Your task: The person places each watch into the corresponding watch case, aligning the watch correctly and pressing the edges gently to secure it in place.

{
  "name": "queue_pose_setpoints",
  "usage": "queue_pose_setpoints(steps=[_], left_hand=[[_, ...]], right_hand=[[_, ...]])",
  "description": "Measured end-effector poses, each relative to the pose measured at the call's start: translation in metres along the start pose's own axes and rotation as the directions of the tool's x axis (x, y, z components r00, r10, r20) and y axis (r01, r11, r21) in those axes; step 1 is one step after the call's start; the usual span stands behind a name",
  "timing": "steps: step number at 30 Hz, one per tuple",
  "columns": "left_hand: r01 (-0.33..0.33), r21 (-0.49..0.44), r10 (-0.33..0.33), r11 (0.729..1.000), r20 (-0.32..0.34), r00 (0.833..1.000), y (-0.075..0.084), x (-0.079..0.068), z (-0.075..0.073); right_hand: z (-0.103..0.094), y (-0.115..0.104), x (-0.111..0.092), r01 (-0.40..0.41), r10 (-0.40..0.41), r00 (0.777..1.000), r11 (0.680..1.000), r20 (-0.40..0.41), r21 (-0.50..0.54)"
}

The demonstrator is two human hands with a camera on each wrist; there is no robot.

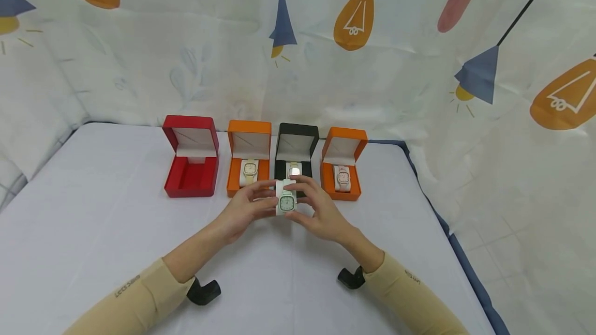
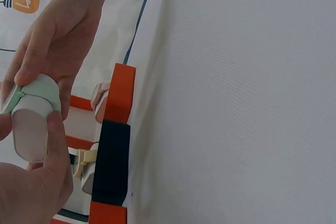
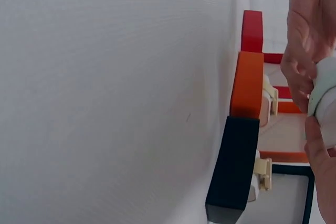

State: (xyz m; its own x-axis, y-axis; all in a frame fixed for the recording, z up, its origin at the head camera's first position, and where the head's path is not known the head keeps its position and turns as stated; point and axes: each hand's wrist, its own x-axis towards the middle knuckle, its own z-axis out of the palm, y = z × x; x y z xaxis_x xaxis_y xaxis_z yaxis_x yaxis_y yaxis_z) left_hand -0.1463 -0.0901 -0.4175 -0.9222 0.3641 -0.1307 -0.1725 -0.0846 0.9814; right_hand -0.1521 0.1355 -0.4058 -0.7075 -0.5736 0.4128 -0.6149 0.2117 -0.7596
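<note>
A mint-green wristwatch (image 1: 286, 202) is wrapped round a white cushion (image 2: 30, 135), held up in front of the black box. My left hand (image 1: 242, 210) grips the cushion's side with fingers and thumb. From the other side my right hand (image 1: 323, 215) pinches the watch and cushion, its fingers over the top end and the thumb near the lower end. In the left wrist view the green strap (image 2: 44, 92) crosses the cushion, whose bare end faces the camera. The right wrist view cuts off much of the watch.
Along the back of the white table (image 1: 116, 211) stand four raised-lid boxes: red (image 1: 188, 190), orange (image 1: 233, 185), black (image 1: 298, 129) and orange (image 1: 354, 195). Watches on cushions sit in both orange boxes and the black one. A patterned curtain (image 1: 298, 92) hangs behind.
</note>
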Motion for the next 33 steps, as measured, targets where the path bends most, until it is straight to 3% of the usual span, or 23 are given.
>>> queue_pose_setpoints(steps=[7, 13, 22, 33], left_hand=[[-0.018, 0.015, 0.018, 1.0, 0.023, 1.0, 0.001, 0.0, -0.002], [-0.03, 0.043, 0.031, 0.999, -0.004, 1.0, 0.001, 0.002, -0.003], [-0.078, 0.09, 0.078, 0.993, 0.01, 0.997, 0.001, 0.001, -0.003], [-0.174, 0.193, 0.171, 0.966, 0.033, 0.985, -0.001, 0.0, -0.002]], right_hand=[[-0.002, -0.016, 0.0, 0.035, -0.035, 0.999, 0.999, -0.01, 0.008], [-0.001, -0.016, 0.001, -0.002, 0.002, 1.0, 1.0, -0.011, 0.019], [0.003, 0.016, -0.002, -0.068, 0.069, 0.998, 0.995, -0.01, 0.078], [-0.002, 0.018, -0.003, -0.162, 0.16, 0.987, 0.971, 0.022, 0.175]])
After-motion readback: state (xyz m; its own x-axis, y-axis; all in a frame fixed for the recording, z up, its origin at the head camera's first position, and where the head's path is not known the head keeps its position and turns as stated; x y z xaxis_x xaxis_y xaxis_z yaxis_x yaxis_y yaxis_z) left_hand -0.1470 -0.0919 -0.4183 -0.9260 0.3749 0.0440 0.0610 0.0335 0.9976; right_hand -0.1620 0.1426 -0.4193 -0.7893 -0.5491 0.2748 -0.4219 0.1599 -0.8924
